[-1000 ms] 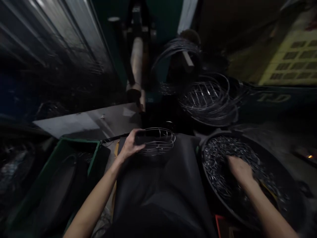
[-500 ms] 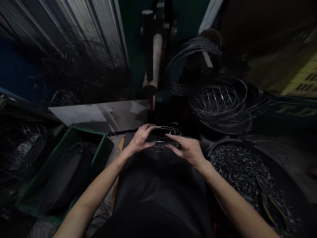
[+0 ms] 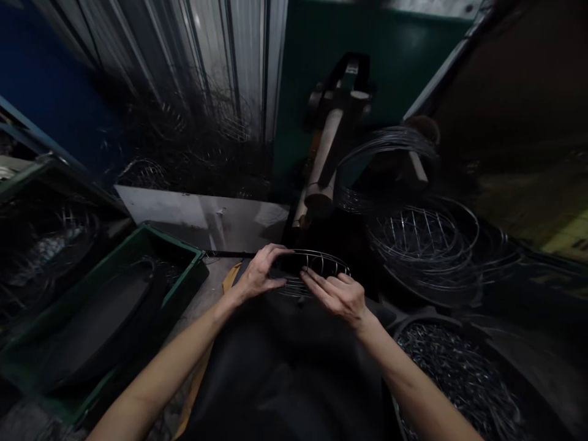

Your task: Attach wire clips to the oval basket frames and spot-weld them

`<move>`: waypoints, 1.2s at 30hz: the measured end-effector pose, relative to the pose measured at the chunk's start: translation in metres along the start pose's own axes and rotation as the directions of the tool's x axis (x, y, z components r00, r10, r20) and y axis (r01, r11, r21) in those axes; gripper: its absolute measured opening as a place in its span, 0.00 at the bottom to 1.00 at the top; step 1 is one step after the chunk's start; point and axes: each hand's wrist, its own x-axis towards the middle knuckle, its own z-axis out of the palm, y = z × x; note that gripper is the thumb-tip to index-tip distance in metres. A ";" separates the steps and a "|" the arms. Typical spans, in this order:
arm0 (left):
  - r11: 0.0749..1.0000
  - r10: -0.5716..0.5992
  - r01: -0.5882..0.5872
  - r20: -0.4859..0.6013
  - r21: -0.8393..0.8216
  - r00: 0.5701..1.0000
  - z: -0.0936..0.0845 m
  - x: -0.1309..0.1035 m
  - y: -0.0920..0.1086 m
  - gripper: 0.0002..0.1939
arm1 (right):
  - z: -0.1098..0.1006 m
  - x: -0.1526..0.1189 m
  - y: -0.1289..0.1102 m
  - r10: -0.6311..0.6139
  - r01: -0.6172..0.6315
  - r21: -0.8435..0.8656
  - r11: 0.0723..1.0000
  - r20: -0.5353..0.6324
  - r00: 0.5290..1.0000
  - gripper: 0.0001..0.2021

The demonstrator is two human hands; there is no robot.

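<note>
A round wire rack (image 3: 321, 256) of shiny metal stands over my dark-clad lap, its rim showing between my hands. My left hand (image 3: 263, 273) is closed around its left side, thumb below and fingers over the top rim. At the rack's right part, my right hand (image 3: 339, 296) has its index finger stretched along the wires and the other fingers curled. Whether the right fingers grip a wire or a small piece is hidden.
To the left is a green crate (image 3: 184, 275) holding a dark oval object. A tub (image 3: 413, 321) of short metal pieces stands at right, with wire racks (image 3: 418, 233) behind it. A machine with a cylindrical arm (image 3: 324, 159) rises ahead, beside a pale board (image 3: 184, 214).
The view has tilted up and shifted left. My right hand has gone from spread fingers to curled ones with the index finger extended. The left hand keeps its hold on the rack.
</note>
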 end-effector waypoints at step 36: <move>0.978 0.148 -0.119 -0.167 0.174 0.975 0.043 0.036 -0.025 0.29 | 0.033 -0.021 0.043 -0.059 0.054 -0.052 0.997 -0.099 0.993 0.17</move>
